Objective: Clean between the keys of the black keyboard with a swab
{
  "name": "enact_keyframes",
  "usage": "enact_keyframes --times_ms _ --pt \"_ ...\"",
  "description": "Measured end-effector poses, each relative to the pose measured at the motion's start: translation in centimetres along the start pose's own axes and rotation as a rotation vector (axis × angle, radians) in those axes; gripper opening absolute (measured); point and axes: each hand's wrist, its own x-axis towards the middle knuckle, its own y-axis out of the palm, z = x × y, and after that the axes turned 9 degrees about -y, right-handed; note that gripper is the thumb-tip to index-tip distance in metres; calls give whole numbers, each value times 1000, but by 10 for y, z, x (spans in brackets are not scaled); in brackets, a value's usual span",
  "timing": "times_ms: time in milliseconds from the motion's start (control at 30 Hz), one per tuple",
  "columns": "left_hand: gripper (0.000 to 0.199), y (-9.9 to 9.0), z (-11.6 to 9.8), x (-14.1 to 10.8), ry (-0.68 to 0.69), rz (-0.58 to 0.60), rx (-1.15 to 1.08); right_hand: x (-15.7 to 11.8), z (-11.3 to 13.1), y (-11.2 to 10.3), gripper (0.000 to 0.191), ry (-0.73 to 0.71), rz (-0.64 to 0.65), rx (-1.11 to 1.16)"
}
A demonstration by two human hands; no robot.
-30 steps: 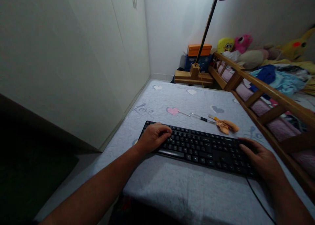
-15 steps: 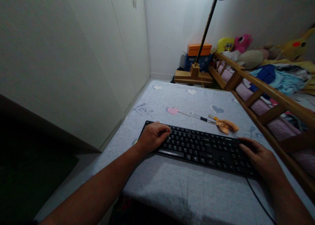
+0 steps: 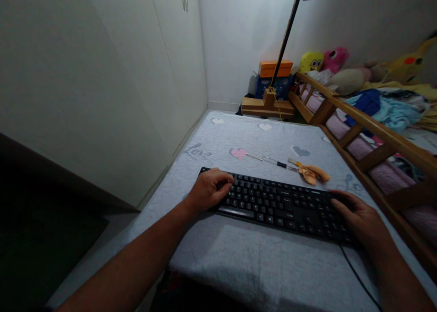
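Note:
A black full-size keyboard (image 3: 269,200) lies flat on the patterned cover, slightly angled. Over its left end rests my left hand (image 3: 210,189), thumb and forefinger pinched together on a thin pale stick that is mostly hidden. The covered keys lie beneath that hand. At the other end my right hand (image 3: 357,216) holds the keyboard's right side, thumb on top and fingers around the edge. Behind the keyboard lie a thin light rod (image 3: 254,157), a slim tool with a black sleeve (image 3: 282,165), a small flat brush-like piece (image 3: 293,162) and an orange cloth (image 3: 312,173).
The keyboard's cable (image 3: 358,273) runs toward me at the right. A wooden bed rail (image 3: 375,125) borders the right side, a white wardrobe (image 3: 136,84) the left. Beyond the far edge stands a wooden stand base (image 3: 268,104) with a black pole, before an orange box (image 3: 275,69).
My left hand has shifted very slightly on the keys, and the pale stick's tip shows less. My right hand stays on the keyboard. The whole view has drifted a little.

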Motion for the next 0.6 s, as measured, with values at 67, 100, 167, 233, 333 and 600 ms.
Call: enact_keyframes --times_ms 67,100,167,233,333,600 --pt "13 0 -1 0 2 18 -14 0 -2 0 57 -3 -1 1" --pt "13 0 -1 -1 4 28 -21 0 -3 0 57 -7 -5 1" --pt "13 -1 -2 -1 15 44 -34 0 -2 0 57 -5 -9 -5" --pt "13 -2 -2 -1 25 53 -46 0 -1 0 57 4 -9 -11" --pt "12 -4 -3 -1 22 61 -64 -1 1 -1 58 6 -4 -9" --pt "12 -3 0 -1 12 79 -86 -1 1 -1 57 13 4 7"
